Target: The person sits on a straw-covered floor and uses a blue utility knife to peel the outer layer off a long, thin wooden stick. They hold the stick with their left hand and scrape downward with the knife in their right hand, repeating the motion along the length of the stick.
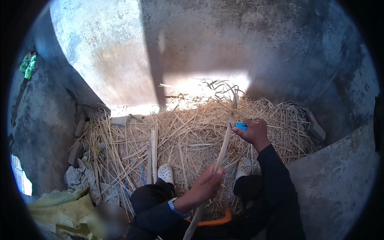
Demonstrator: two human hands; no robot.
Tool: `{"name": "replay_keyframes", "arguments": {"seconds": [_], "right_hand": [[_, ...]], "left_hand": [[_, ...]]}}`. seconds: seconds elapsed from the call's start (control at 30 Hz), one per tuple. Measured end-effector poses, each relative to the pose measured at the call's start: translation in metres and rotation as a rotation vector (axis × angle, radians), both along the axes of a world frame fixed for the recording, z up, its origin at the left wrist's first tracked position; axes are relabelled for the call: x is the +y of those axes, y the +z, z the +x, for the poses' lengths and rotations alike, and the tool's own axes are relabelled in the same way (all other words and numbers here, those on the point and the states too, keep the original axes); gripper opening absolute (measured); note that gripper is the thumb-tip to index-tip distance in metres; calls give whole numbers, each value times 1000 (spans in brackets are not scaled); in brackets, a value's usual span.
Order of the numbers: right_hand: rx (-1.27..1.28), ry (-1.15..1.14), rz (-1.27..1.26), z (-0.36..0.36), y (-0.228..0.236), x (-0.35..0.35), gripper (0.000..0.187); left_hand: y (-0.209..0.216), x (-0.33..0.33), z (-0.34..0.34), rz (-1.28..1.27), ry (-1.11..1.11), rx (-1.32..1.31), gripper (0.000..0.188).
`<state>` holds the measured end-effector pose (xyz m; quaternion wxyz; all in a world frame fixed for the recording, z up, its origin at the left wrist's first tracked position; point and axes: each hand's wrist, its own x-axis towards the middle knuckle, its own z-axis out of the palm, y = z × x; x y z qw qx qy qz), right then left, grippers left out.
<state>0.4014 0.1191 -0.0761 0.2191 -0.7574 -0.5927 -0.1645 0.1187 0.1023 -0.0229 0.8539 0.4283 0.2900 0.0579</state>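
Note:
My left hand point(205, 185) is closed around a long pale stick point(225, 147) that slants from my lap up and away to the right. In my closed right hand point(257, 131) is a small blue tool point(241, 126); its exact kind is hard to make out. The tool sits right beside the stick's far end, and I cannot tell whether they touch. Past that end, thin curled grey-green strips point(226, 89) stick up in front of the wall.
Straw and thin slivers point(192, 132) cover the ground around my white clogs point(165, 173). Another upright pale piece point(154, 155) stands left of them. Concrete walls point(200, 44) enclose the spot. Below my hands lies a curved orange thing point(218, 221). Crumpled cloth point(80, 176) lies at left.

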Motion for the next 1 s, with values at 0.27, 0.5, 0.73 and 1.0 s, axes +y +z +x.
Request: {"name": "replay_keyframes", "arguments": {"seconds": [0.27,0.5,0.73,1.0], "right_hand": [[307,-222,-111,-2,20,-2,73],[322,171,-337,-51,30,-32,70],[243,190,-297,-61,26,-16,70],[276,208,-337,-67,20,-21,75]], "left_hand": [[-18,2,-3,-63,-23,-117,25],[-21,13,-9,-40,50,16,28],[-16,14,-11,112,54,34,31],[-11,12,-17,287,16,61,34]]}}
